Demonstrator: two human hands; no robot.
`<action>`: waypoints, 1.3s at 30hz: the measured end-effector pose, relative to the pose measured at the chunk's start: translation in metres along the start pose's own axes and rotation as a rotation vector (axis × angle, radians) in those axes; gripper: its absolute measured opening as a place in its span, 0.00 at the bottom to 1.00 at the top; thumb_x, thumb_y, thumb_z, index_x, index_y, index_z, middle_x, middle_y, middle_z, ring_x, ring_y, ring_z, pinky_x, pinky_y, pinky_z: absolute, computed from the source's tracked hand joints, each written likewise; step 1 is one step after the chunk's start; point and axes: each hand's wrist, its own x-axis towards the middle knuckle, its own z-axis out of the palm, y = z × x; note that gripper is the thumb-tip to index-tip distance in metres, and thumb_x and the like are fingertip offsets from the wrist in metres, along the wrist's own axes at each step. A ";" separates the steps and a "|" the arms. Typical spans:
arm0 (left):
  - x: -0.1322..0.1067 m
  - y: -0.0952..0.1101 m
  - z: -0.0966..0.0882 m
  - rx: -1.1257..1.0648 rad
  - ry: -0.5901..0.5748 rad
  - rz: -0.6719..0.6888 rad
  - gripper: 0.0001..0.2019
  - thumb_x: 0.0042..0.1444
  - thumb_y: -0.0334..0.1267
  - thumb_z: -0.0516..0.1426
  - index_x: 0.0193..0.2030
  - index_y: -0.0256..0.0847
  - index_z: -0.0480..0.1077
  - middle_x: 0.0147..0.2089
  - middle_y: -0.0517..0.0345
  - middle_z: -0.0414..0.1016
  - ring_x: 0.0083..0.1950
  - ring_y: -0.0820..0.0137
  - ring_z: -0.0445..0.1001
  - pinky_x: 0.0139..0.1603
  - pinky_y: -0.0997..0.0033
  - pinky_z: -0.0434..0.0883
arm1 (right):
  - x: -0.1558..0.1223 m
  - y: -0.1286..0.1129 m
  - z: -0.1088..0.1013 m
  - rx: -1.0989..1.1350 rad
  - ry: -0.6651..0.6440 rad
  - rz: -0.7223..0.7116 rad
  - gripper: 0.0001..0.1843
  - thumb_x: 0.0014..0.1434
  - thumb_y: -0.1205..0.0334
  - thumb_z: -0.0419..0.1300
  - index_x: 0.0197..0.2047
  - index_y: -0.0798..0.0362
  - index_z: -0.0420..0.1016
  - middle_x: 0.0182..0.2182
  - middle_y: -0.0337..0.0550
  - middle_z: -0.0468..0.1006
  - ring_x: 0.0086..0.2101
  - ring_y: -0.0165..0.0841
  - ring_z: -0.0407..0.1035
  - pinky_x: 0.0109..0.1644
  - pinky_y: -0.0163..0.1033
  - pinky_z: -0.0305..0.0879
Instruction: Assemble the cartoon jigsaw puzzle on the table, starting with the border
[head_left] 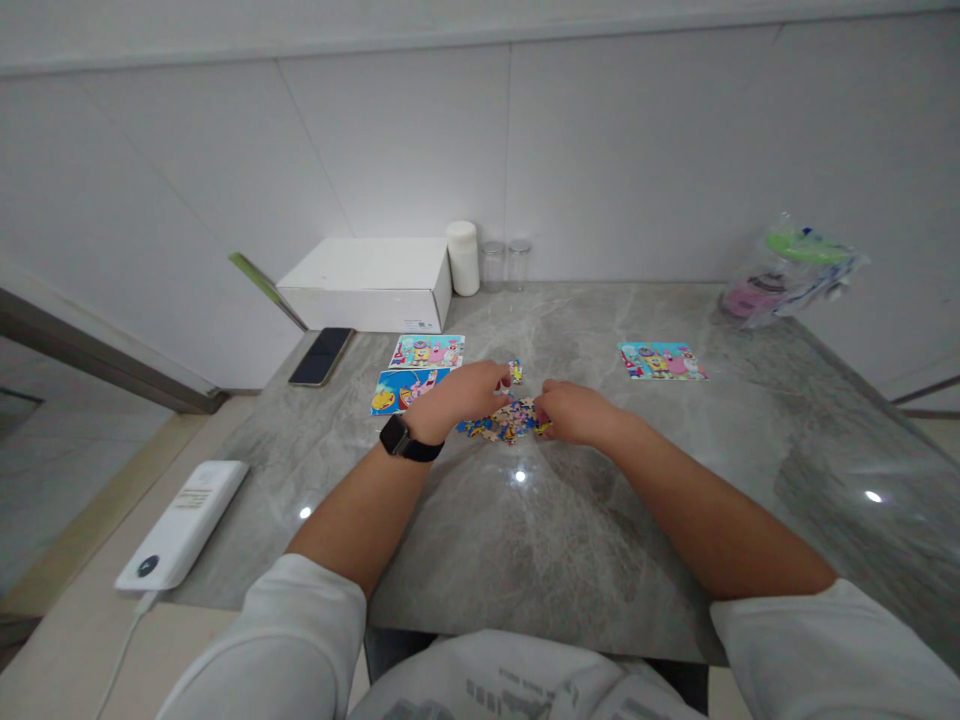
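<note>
A loose pile of jigsaw puzzle pieces [511,421], mostly blue, yellow and pink, lies on the grey marbled table between both hands. My left hand [478,388], with a black watch at the wrist, is over the pile's upper left side. Its fingers are bent together, and what they hold is hidden. Just beyond its fingertips is a small yellow-and-blue puzzle section [515,371]. My right hand [568,411] is closed at the pile's right edge, a yellowish puzzle piece [543,428] at its fingertips. Partly behind my left hand lies a blue picture card [397,391].
Cartoon picture cards lie at left [427,351] and right [661,361]. Behind stand a white box [367,280], a white bottle [463,260] and two clear jars [506,267]. A phone [322,357], a power bank [184,522] and a plastic bag [787,275] sit toward the table's sides.
</note>
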 end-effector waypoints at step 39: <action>-0.039 -0.015 -0.006 0.138 -0.055 -0.202 0.24 0.55 0.39 0.69 0.57 0.37 0.74 0.55 0.40 0.79 0.52 0.52 0.80 0.50 0.58 0.74 | -0.028 0.065 -0.029 0.233 0.006 0.100 0.21 0.54 0.56 0.73 0.51 0.48 0.82 0.41 0.45 0.85 0.39 0.40 0.79 0.41 0.39 0.66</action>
